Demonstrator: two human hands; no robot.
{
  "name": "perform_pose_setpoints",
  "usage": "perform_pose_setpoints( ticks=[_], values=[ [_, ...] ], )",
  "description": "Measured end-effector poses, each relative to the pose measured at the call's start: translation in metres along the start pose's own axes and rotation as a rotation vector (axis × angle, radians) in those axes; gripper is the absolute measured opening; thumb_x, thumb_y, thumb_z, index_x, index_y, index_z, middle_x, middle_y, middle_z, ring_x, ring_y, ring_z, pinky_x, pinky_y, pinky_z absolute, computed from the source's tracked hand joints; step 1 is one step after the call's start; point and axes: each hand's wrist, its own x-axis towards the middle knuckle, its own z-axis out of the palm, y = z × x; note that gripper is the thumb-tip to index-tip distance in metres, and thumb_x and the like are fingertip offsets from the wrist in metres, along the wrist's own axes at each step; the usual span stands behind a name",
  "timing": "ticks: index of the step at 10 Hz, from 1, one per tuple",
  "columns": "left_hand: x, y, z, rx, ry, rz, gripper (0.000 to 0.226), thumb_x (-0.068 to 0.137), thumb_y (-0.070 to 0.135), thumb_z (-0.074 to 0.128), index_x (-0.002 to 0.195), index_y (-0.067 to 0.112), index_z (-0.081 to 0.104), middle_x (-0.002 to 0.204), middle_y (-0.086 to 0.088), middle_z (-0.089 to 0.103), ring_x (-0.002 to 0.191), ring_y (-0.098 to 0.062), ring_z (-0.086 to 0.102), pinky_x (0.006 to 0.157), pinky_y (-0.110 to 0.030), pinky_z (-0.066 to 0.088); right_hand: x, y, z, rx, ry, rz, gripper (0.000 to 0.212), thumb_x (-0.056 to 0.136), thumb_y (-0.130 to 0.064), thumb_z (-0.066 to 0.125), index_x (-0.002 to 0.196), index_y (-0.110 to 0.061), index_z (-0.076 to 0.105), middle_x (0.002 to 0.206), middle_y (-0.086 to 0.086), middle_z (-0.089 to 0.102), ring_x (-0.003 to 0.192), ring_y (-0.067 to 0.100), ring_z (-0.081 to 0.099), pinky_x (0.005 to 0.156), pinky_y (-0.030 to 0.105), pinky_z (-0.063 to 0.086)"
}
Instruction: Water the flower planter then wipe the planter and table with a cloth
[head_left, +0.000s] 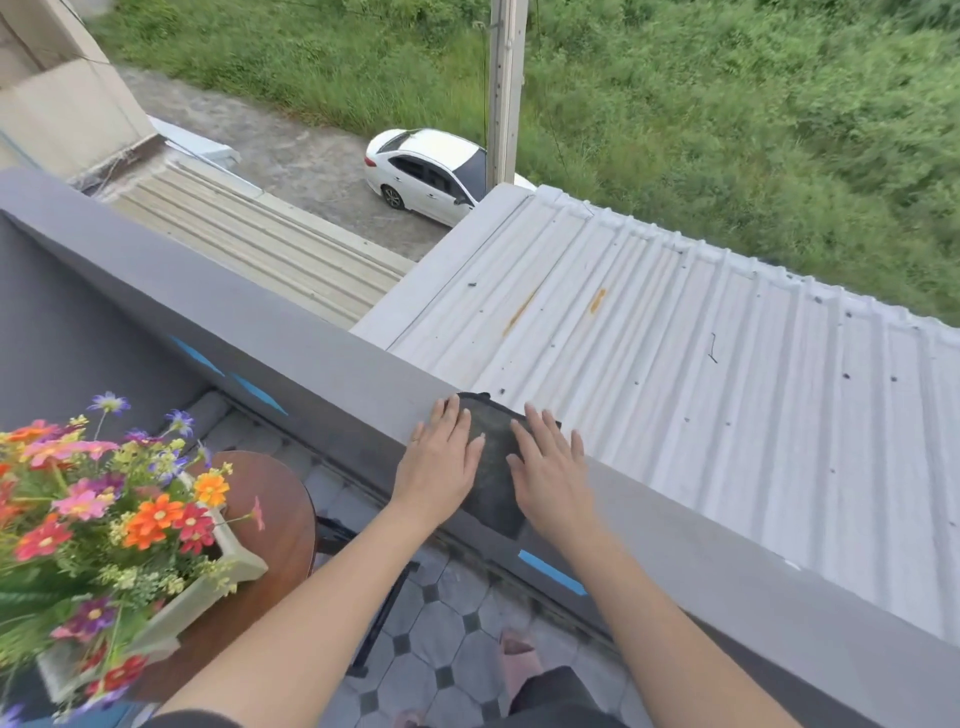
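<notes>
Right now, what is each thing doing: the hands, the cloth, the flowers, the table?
Left hand: open, flat on the cloth.
Right hand: open, flat on the cloth.
Dark cloth: draped over the grey wall top.
Flower planter: upright on the table, full of flowers.
Round wooden table: holding the planter.

cloth (492, 470): dark, flat on ledge | planter (208, 587): pale, flowers, on round table (280, 499)
</notes>
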Motion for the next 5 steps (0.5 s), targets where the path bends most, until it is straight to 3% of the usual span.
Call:
perform_pose_setpoints(
  ticks=[1, 4, 5],
  values=[
    [0.010, -0.011, 0.007, 0.185, -0.128, 0.012, 0.079, 0.084, 0.054, -0.012, 0.150, 0.013, 0.002, 0.159, 0.000, -0.006, 0.144, -0.013, -0.012, 0.115, -0.035, -0.002, -0.001, 0.002, 0.011, -0.039, -0.189, 0.002, 0.084, 0.084, -0.058, -0.017, 0.152, -0.016, 0.010, 0.161, 0.000, 0.002, 0.148, 0.020, -0.001, 0.116, 0.046, -0.003],
    [0.014, -0.016, -0.002, 0.220, -0.168, 0.014, 0.070, 0.093, 0.054, 0.000, 0.149, 0.012, -0.001, 0.159, -0.002, -0.008, 0.145, -0.015, -0.011, 0.114, -0.037, -0.007, 0.008, 0.007, 0.011, -0.100, -0.277, 0.012, 0.087, 0.076, -0.058, -0.014, 0.152, -0.019, 0.000, 0.161, -0.003, -0.007, 0.148, 0.018, -0.009, 0.116, 0.046, -0.005],
    [0.011, -0.020, -0.016, 0.151, -0.159, -0.037, 0.066, 0.099, 0.048, 0.016, 0.149, 0.010, -0.003, 0.158, -0.005, -0.010, 0.145, -0.017, -0.011, 0.115, -0.038, -0.005, 0.015, 0.004, -0.005, -0.109, -0.299, 0.021, 0.082, 0.085, -0.062, -0.004, 0.151, -0.013, -0.002, 0.161, 0.002, -0.009, 0.148, 0.019, -0.010, 0.117, 0.045, -0.006]
  ],
)
